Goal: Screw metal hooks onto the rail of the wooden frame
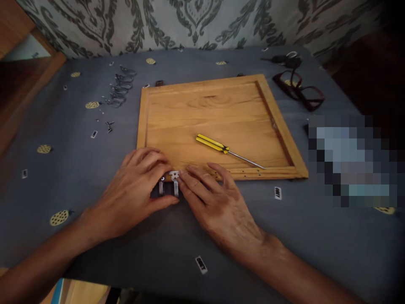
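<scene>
A small metal hinge (pixel 175 179) sits at the front edge of a framed wooden panel (pixel 202 114), left of its middle. Curled around the hinge, my left hand (pixel 134 194) has its fingers on top and its thumb at the front. My right hand (pixel 218 202) meets the hinge from the other side, index fingertip on its plate; the other fingers reach over the panel's edge and the thumb is hidden. Across the panel lies a yellow-handled screwdriver (pixel 212 143), its tip toward the front right. Small dark holes show along the front rail.
Several more metal hinges (pixel 120 86) lie in a row at the back left, with loose screws (pixel 109 126) before them. Glasses (pixel 299 90) and keys (pixel 283 59) lie right of the panel. A blurred-out object (pixel 351 156) is at far right. A patterned curtain (pixel 196 21) hangs behind.
</scene>
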The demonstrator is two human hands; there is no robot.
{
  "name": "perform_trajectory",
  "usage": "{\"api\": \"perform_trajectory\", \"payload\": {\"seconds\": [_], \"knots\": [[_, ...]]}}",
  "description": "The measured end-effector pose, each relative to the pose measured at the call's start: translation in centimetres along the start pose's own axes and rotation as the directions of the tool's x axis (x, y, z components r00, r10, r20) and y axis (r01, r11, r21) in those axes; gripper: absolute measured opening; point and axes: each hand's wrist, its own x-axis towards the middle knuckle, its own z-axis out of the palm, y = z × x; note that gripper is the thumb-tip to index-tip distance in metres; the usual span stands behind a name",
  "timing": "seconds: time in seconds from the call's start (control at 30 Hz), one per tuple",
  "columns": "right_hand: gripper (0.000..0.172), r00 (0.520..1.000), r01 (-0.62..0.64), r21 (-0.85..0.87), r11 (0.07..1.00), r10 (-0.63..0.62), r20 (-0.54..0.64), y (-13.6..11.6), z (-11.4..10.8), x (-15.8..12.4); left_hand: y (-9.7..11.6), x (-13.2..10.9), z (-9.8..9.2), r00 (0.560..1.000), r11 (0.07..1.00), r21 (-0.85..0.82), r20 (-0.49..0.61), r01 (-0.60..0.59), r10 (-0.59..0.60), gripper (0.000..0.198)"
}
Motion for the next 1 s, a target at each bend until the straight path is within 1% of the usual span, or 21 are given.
{"api": "perform_trajectory", "payload": {"seconds": [0.2,0.33,0.53,0.7,0.87,1.0], "knots": [[0.026,1.000,0.005,0.002,1.000,-0.005,-0.019,-0.13,0.04,0.24,-0.14,0.00,-0.08,1.000,1.000,0.005,-0.010,-0.024,0.024,0.038],[0.026,1.000,0.004,-0.020,1.000,-0.004,-0.011,-0.13,0.03,0.27,-0.15,0.01,-0.24,1.000,1.000,0.001,-0.002,-0.029,0.029,0.035],[0.026,1.000,0.011,0.003,1.000,-0.010,-0.021,-0.08,-0.03,0.26,-0.17,0.01,-0.22,0.999,1.000,-0.006,0.015,-0.029,0.030,0.035],[0.027,1.000,0.002,0.017,1.000,-0.002,-0.002,-0.14,-0.04,0.25,-0.26,-0.03,-0.30,1.000,1.000,-0.021,0.012,-0.010,0.010,0.035],[0.026,1.000,-0.002,-0.005,1.000,0.002,-0.002,-0.17,0.02,0.26,-0.36,0.01,-0.26,0.999,0.999,-0.001,0.003,-0.032,0.032,0.037],[0.027,1.000,0.001,0.015,1.000,-0.001,0.002,-0.12,0.16,0.23,-0.35,0.07,-0.15,1.000,1.000,0.004,0.001,-0.030,0.030,0.037]]}}
